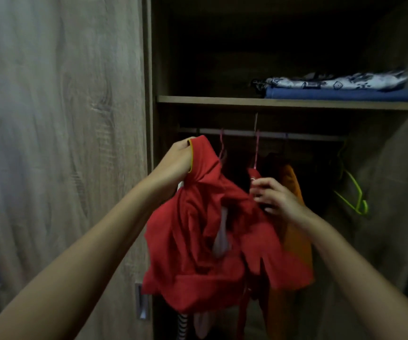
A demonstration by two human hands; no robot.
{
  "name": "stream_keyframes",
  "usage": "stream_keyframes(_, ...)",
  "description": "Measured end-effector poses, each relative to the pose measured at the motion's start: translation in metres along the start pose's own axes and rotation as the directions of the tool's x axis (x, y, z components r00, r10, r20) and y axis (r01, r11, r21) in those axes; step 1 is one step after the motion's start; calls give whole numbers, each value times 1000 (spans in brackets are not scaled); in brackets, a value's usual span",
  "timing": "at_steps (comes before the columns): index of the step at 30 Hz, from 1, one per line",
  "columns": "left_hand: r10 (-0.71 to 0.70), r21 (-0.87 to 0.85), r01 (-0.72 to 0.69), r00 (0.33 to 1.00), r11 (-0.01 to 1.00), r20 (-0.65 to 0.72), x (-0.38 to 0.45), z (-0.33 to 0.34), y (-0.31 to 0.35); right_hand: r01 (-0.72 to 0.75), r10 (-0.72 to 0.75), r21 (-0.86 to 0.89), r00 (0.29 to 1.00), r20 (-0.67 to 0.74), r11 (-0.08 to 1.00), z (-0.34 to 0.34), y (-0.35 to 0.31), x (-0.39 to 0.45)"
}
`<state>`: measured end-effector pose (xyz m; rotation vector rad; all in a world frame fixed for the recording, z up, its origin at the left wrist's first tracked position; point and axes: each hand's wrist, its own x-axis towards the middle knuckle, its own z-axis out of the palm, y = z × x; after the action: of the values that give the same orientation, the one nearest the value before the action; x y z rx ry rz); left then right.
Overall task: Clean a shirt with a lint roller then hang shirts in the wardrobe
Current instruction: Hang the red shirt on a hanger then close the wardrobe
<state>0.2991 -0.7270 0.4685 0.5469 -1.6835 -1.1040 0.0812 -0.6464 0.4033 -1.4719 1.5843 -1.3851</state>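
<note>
**Red shirt held up below the rail, not yet hung**

The red shirt is held bunched in front of the open wardrobe, just below the rail. The left hand is closed round its yellow-edged collar. The right hand is curled at the fabric near a pink hanger; whether cloth or hanger is pinched cannot be told. An orange garment hangs behind the shirt; a green hanger hangs empty under the rail's right end. Above the rail, folded cloth lies on the shelf.

Judgement: hanging is under way and unfinished. No lint roller is seen. The interior is dark; the frame is blurred.
</note>
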Motion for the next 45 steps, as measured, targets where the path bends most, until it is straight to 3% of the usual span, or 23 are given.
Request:
stream_keyframes(3, 37, 64, -43, 996, 997, 84, 9, 17, 6, 193, -198, 77, 978, 59, 978, 5, -16, -6)
stream_keyframes(6, 59, 112, -78, 985, 991, 165, 11, 35, 11, 336, -334, 16, 929, 162, 942, 23, -25, -11)
stream_keyframes(9, 35, 105, -45, 995, 993, 89, 15, 45, 15, 427, -424, -57, 904, 60, 902, 33, -23, -4)
stream_keyframes(12, -81, 3, 81, 994, 997, 79, 19, 44, 18, 418, -417, 15, 908, -46, 908, 30, -19, 5)
stream_keyframes(14, -162, -191, 200, 967, 961, 199, 19, 39, 18, 386, -381, 24, 917, -118, 922, 26, -19, 10)
stream_keyframes(16, -156, -236, 223, 950, 946, 270, 17, 31, 15, 344, -333, 54, 931, -146, 937, 20, -20, 13)
stream_keyframes(19, -56, -89, 78, 971, 993, 230, 12, 24, 6, 258, -243, 152, 964, -107, 954, 11, -23, 16)
stream_keyframes(21, 49, 107, -65, 988, 992, 146, 12, 18, 2, 252, -237, 167, 966, -106, 953, 8, -22, 19)
stream_keyframes(24, 248, 465, -232, 968, 855, 26, 17, 7, 1, 304, -289, 73, 944, -158, 950, 0, -21, 23)
stream_keyframes(27, 344, 656, -235, 938, 717, -40, 16, 3, -1, 315, -311, -1, 936, -168, 949, -11, -22, 25)
stream_keyframes(30, 295, 634, -213, 955, 744, -25, 17, 11, -5, 281, -262, 117, 953, -154, 953, -10, -30, 26)
stream_keyframes(33, 140, 534, -184, 982, 825, 123, 11, 33, -22, 227, -193, 266, 970, -149, 937, -3, -41, 32)
stream_keyframes(37, 61, 605, -210, 964, 768, 258, -12, 62, -52, 129, -65, 425, 985, -162, 896, 4, -60, 41)
stream_keyframes(42, 178, 746, -216, 975, 630, 133, -4, 54, -65, 108, -88, 420, 994, -65, 901, -3, -51, 38)
stream_keyframes(45, 231, 722, -194, 972, 664, 48, 1, 41, -66, 96, -99, 250, 995, 2, 964, -7, -16, 30)
